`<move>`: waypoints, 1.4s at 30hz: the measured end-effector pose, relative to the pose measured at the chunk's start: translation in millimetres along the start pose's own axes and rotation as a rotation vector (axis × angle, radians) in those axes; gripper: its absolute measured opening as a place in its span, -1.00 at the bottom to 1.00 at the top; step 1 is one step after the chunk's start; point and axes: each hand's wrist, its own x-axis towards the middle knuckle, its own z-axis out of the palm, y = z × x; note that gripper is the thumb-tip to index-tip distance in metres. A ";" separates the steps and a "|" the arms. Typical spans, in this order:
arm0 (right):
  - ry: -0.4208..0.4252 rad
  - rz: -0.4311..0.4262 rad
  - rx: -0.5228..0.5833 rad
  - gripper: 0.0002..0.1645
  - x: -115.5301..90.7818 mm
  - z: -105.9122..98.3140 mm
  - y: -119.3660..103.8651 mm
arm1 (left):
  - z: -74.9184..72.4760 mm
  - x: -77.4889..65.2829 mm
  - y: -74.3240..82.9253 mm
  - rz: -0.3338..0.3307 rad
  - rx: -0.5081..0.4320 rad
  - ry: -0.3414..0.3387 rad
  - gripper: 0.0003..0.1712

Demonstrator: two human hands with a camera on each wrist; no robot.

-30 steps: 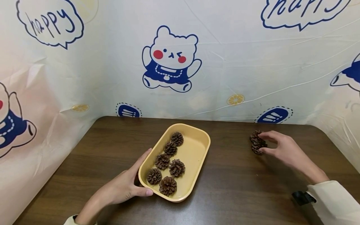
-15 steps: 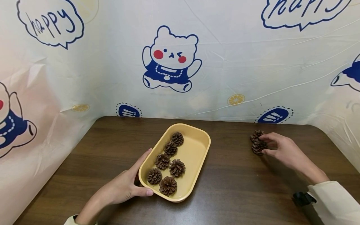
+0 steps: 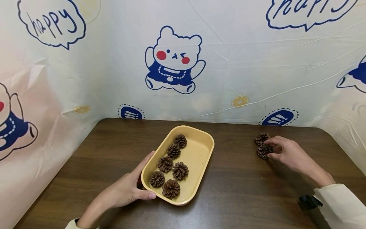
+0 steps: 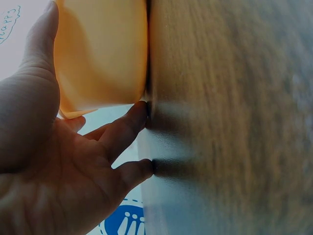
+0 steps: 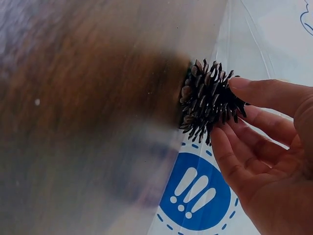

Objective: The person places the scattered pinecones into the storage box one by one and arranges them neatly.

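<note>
A yellow rectangular tray [image 3: 198, 149] sits slanted on the brown table, with several pine cones along its left side and near end; one pine cone [image 3: 171, 189] lies at the near corner. My left hand [image 3: 125, 187] grips that end, thumb at the rim and fingers along the left wall. In the left wrist view, the left hand [image 4: 73, 156] has fingertips low against the tray wall [image 4: 102, 54]. At the right, my right hand [image 3: 291, 156] pinches a pine cone [image 3: 263, 152] between thumb and fingers. A second pine cone [image 3: 261, 138] lies right behind it. The right wrist view shows the held pine cone [image 5: 208, 100] close over the table.
The dark wooden table [image 3: 228, 190] ends at the back against a pale printed curtain [image 3: 228, 63], which also hangs along both sides. Bare tabletop lies between the tray and the right-hand pine cones.
My right hand's fingertips have come in around the nearer pine cone, which has shifted slightly right and away from the one behind. My left hand and the tray have stayed in place.
</note>
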 end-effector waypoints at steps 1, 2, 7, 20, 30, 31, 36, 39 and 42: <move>-0.005 -0.001 -0.003 -0.52 0.1 -0.1 0.2 | 0.0 0.0 0.0 0.000 0.001 0.000 0.46; -0.012 0.001 -0.002 -0.51 0.2 -0.2 0.4 | 0.0 0.0 0.0 -0.001 0.002 0.000 0.46; -0.051 0.017 0.005 -0.48 0.7 -0.8 2.3 | -0.2 -0.1 0.1 -0.005 0.001 -0.001 0.46; -0.083 0.022 0.037 -0.50 1.9 0.0 1.9 | -0.1 0.0 0.6 -0.009 0.005 0.001 0.46; -0.079 0.023 0.061 -0.51 1.5 1.1 -1.3 | -0.1 -0.3 0.2 -0.010 0.004 0.003 0.47; -0.073 0.019 0.057 -0.51 1.4 0.9 -2.0 | -0.1 -0.2 0.2 -0.010 0.004 0.003 0.47; -0.030 -0.020 0.027 -0.50 1.2 -0.2 -7.8 | 0.0 -0.1 -0.2 -0.010 0.003 0.000 0.47; -0.009 -0.045 0.019 -0.49 1.8 -0.9 -13.4 | -0.1 0.0 -0.2 -0.009 0.003 -0.001 0.47; 0.009 -0.072 0.020 -0.51 3.1 -1.4 -21.0 | -0.3 0.0 0.2 -0.013 -0.001 -0.003 0.47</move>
